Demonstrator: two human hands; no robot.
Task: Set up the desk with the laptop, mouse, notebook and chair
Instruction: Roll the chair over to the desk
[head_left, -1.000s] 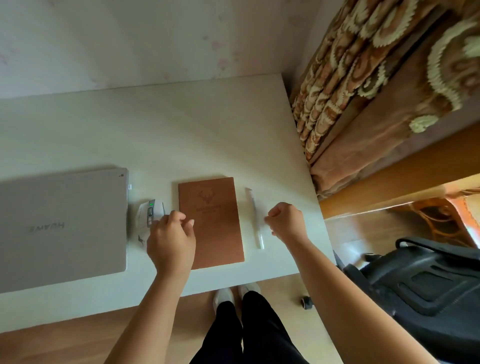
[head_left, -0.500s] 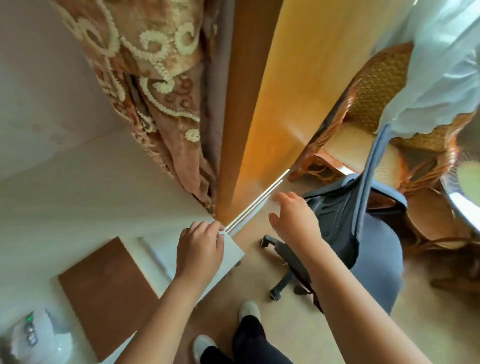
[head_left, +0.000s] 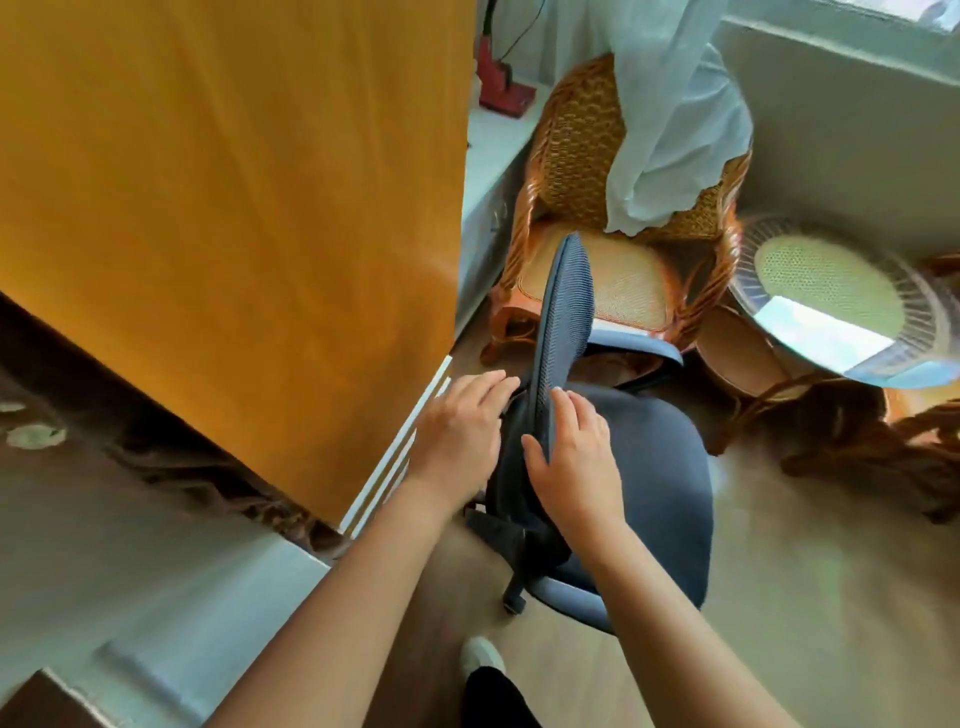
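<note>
The dark office chair stands on the floor to the right of the white desk (head_left: 171, 613), its mesh backrest (head_left: 563, 317) seen edge-on and its seat (head_left: 665, 467) facing right. My right hand (head_left: 574, 462) grips the backrest's near edge, thumb on one side and fingers on the other. My left hand (head_left: 457, 434) lies with straight fingers against the rear of the backrest. A corner of the brown notebook (head_left: 31, 701) shows at the bottom left. The laptop and the mouse are out of view.
An orange wooden panel (head_left: 234, 182) and a patterned curtain (head_left: 104, 441) stand left of the chair. Behind it are a wicker chair (head_left: 576, 156) draped with white cloth (head_left: 670, 114) and a round glass-topped wicker table (head_left: 841, 296). My foot (head_left: 483, 657) is near the chair's wheeled base (head_left: 514, 597).
My view swung right, from the desk to the chair. Both hands left the desk and moved onto the chair's backrest; the right hand now grips it.
</note>
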